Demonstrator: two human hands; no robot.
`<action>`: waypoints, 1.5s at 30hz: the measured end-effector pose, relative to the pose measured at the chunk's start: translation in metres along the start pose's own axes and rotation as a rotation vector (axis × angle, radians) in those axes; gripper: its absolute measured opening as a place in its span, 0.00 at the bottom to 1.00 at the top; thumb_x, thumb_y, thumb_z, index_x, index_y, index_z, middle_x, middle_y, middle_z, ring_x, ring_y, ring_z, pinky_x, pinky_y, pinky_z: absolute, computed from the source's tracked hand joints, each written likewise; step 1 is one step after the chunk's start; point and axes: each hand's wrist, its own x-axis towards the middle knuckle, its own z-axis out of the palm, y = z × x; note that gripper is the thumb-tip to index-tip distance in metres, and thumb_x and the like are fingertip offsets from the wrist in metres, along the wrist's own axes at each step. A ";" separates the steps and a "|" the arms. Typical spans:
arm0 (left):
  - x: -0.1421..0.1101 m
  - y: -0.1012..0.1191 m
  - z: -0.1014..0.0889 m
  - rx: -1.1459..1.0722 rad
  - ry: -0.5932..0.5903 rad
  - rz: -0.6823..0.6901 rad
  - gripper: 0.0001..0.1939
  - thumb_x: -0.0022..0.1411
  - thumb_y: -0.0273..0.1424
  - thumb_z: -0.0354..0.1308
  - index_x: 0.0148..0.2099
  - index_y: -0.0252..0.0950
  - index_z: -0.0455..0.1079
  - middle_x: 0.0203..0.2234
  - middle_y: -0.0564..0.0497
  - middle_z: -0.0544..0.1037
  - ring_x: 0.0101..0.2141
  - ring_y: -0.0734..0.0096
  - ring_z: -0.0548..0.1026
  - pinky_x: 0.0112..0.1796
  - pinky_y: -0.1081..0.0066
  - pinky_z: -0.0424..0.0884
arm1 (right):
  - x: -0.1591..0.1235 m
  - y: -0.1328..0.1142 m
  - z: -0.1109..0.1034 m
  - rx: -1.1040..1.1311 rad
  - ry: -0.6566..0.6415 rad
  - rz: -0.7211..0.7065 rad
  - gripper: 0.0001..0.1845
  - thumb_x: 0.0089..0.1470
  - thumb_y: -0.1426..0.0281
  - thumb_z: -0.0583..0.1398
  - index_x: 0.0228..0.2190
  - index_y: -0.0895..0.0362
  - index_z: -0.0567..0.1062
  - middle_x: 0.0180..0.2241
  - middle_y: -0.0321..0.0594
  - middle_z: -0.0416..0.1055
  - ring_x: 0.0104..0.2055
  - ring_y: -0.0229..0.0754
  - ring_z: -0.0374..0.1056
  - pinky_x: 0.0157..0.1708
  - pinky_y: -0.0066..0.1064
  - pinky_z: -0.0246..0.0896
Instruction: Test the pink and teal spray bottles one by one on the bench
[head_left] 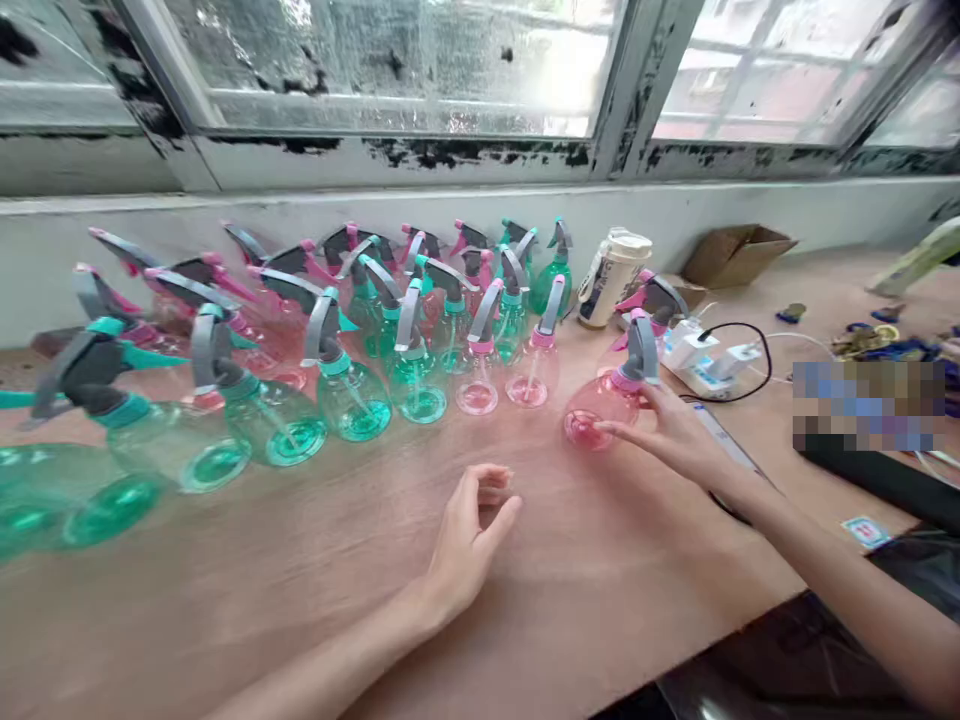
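My right hand (679, 435) is at a pink spray bottle (589, 405), its thumb across the near side and its fingers partly hidden behind the neck. The bottle has a grey trigger head with a pink collar and leans slightly. My left hand (469, 545) is over the bare wood in front, with nothing in it, the fingers loosely curled and the thumb apart. Nearest beyond it are a smaller-looking pink spray bottle (478, 385), another pink one (531, 375) and a green spray bottle (418, 390).
Several more green and pink spray bottles crowd the table (300, 580) to the left and back. At right are a white cup (615, 275), a cardboard box (735, 255), white chargers (686, 345) with a black cable, and a phone (724, 435). A window ledge runs behind.
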 end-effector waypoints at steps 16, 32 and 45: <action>-0.003 0.005 -0.004 0.045 -0.027 0.015 0.10 0.68 0.39 0.52 0.47 0.39 0.64 0.44 0.48 0.73 0.46 0.64 0.73 0.48 0.63 0.67 | 0.038 0.016 0.038 -0.128 0.270 0.070 0.41 0.50 0.38 0.56 0.50 0.59 0.70 0.46 0.54 0.70 0.54 0.63 0.63 0.53 0.56 0.58; -0.003 0.009 -0.004 0.072 -0.017 -0.003 0.11 0.68 0.39 0.51 0.45 0.39 0.66 0.42 0.49 0.75 0.45 0.64 0.73 0.47 0.65 0.68 | 0.031 0.001 0.046 -0.025 0.372 0.112 0.40 0.52 0.46 0.61 0.57 0.59 0.64 0.53 0.57 0.69 0.51 0.59 0.69 0.47 0.54 0.66; -0.002 0.007 -0.003 0.092 0.024 0.022 0.12 0.68 0.40 0.50 0.45 0.38 0.66 0.42 0.48 0.75 0.46 0.63 0.73 0.48 0.65 0.68 | 0.051 0.068 0.016 0.106 0.563 0.257 0.45 0.42 0.46 0.67 0.55 0.56 0.62 0.56 0.57 0.66 0.57 0.61 0.65 0.53 0.57 0.62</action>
